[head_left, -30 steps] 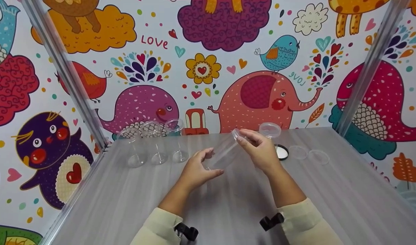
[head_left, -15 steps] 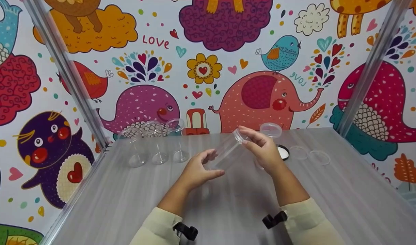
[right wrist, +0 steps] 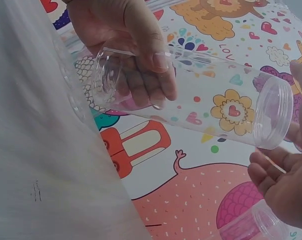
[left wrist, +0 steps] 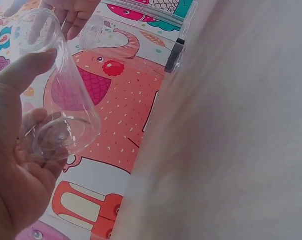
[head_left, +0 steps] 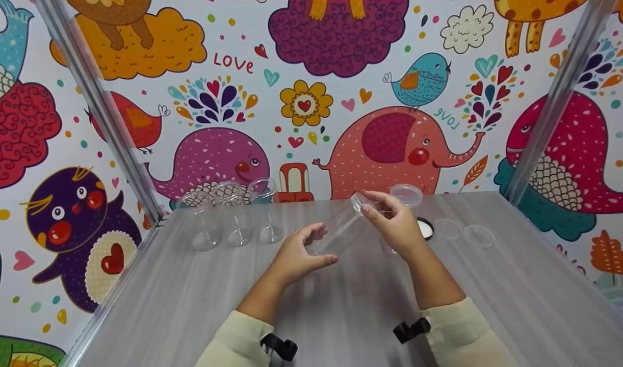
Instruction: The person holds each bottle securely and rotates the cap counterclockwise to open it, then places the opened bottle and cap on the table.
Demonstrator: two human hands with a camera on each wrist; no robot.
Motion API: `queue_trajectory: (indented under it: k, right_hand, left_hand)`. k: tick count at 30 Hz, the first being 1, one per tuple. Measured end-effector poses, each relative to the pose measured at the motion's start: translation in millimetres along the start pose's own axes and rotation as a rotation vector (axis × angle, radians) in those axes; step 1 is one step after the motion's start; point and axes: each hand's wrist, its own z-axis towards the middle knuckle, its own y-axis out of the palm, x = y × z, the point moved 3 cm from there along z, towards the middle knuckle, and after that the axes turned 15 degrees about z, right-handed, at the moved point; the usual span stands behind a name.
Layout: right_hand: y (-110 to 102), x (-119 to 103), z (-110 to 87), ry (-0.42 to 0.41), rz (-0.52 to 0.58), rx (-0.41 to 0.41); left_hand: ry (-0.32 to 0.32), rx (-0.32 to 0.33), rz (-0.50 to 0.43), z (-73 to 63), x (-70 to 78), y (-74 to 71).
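A clear plastic jar [head_left: 339,224] is held tilted above the table, its mouth end up and to the right. My left hand [head_left: 297,259] holds the lower end, with the thumb on one side and the fingers round the other, as the left wrist view shows through the clear wall [left wrist: 73,95]. At the mouth end, my right hand [head_left: 394,224] pinches the rim between thumb and fingers. The ridged rim [right wrist: 275,114] appears in the right wrist view; whether a clear lid sits on it, I cannot tell.
Three clear jars [head_left: 239,219] stand in a row at the back left. Another clear jar [head_left: 406,194] stands behind my right hand, beside a white disc with a black rim [head_left: 423,228]. Two thin clear round pieces [head_left: 478,236] lie farther right. A patterned wall borders the table.
The right hand has shifted slightly right and its fingers have changed position around the jar's rim. The left hand and the jar stay nearly in place.
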Motion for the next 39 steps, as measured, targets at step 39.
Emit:
queue_trajectory:
  k: [39]
  right_hand:
    - [0.6, -9.8, -4.1, -0.019, 0.235, -0.132]
  left_hand:
    - [0.066, 0.092, 0.051, -2.6, 1.8, -1.8]
